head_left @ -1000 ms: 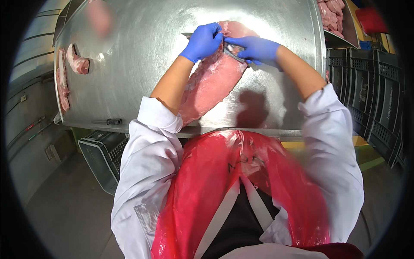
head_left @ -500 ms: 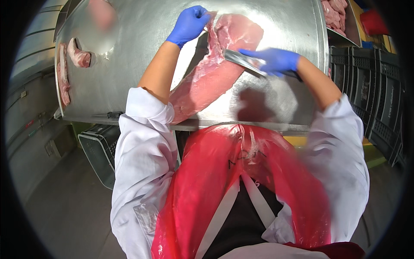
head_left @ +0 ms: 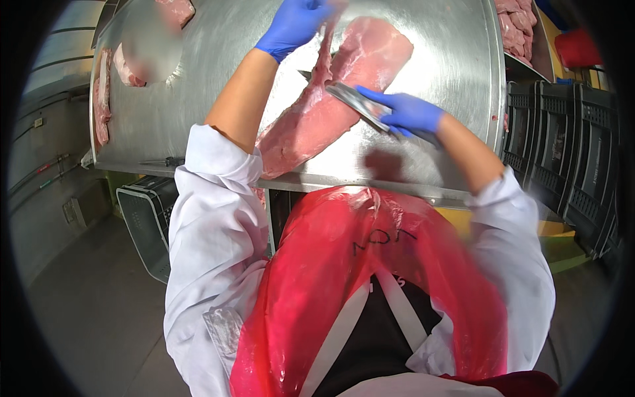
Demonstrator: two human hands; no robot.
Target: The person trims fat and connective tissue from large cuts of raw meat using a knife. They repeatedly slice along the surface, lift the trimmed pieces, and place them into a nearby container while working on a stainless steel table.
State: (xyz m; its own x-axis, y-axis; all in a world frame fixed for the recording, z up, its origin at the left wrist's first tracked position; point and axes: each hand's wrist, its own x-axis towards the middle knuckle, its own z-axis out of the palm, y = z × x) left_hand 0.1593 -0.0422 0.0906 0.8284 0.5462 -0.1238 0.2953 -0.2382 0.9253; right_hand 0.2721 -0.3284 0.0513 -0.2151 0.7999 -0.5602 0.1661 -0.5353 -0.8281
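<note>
A long pink boneless loin of meat [head_left: 311,132] lies slantwise on the steel table, its near end partly behind my left forearm. Along its left side a thin strip of trimming [head_left: 323,61] is drawn up, still joined to the loin lower down. My left hand [head_left: 294,28], in a blue glove, is closed on the upper end of this strip. In its blue glove, my right hand [head_left: 410,114] grips a knife [head_left: 360,106]. The blade lies across the loin, its tip at the base of the strip; the handle is mostly hidden by the fingers.
On the steel table [head_left: 225,40], meat pieces [head_left: 126,66] and a long strip [head_left: 102,99] lie at the left. Another knife [head_left: 173,161] rests by the near edge. Dark crates [head_left: 555,145] and a bin of meat [head_left: 517,30] stand right; a grey crate [head_left: 142,225] is below left.
My left hand has gone up and away, drawing the strip higher. My right hand and the knife have shifted left, bringing the tip to the strip's base.
</note>
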